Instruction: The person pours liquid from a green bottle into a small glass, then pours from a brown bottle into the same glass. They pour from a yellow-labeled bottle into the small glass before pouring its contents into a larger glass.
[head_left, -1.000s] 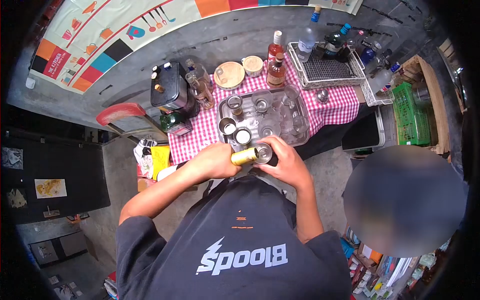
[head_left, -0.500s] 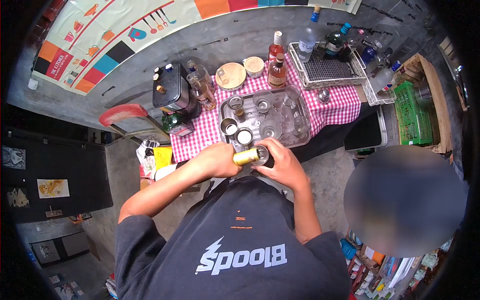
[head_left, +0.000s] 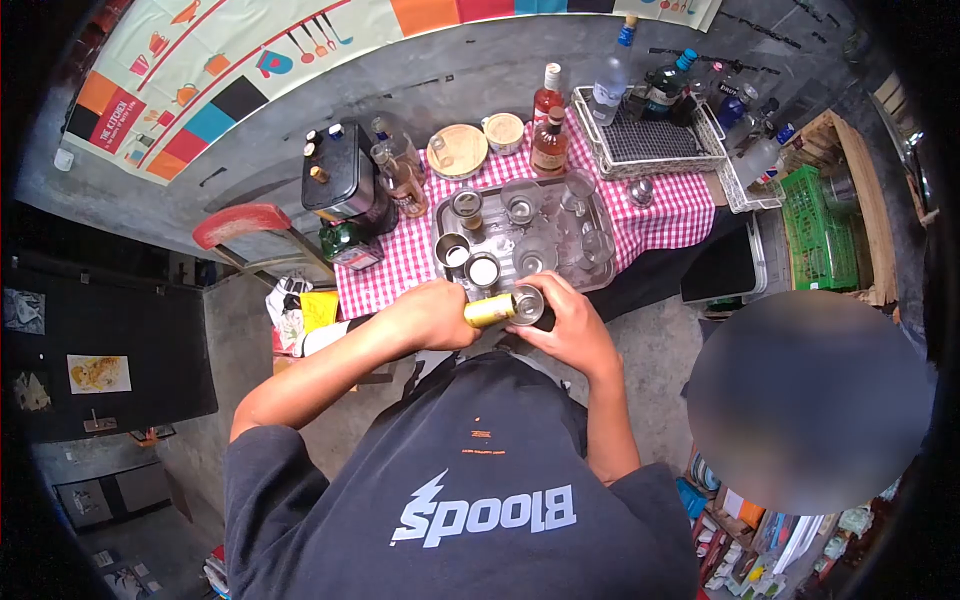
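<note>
My left hand (head_left: 437, 312) is closed around a yellow can (head_left: 489, 311), which lies tilted nearly sideways with its top end at the mouth of a cup. That round, greyish cup (head_left: 527, 305) is in my right hand (head_left: 575, 325), its fingers wrapped around the side and its opening turned towards the can. Whether liquid is flowing between them is too small to make out. Just beyond my hands, a metal tray (head_left: 440, 215) holds several clear glasses, among them a glass (head_left: 521, 208), and two cups with something pale inside, one being a metal cup (head_left: 455, 251).
A red-and-white checked cloth (head_left: 362, 290) covers the table. Whisky-coloured bottles (head_left: 549, 145), a wooden-lidded round container (head_left: 458, 150) and a dark box (head_left: 338, 172) stand behind the tray. A white wire basket (head_left: 655, 165) with bottles is at the right, near a green crate (head_left: 817, 230). A red-backed chair (head_left: 240, 225) stands left.
The whole view has shifted slightly. My right hand and the cup have moved a little rightwards and away relative to the can, whose end stays at the cup's mouth.
</note>
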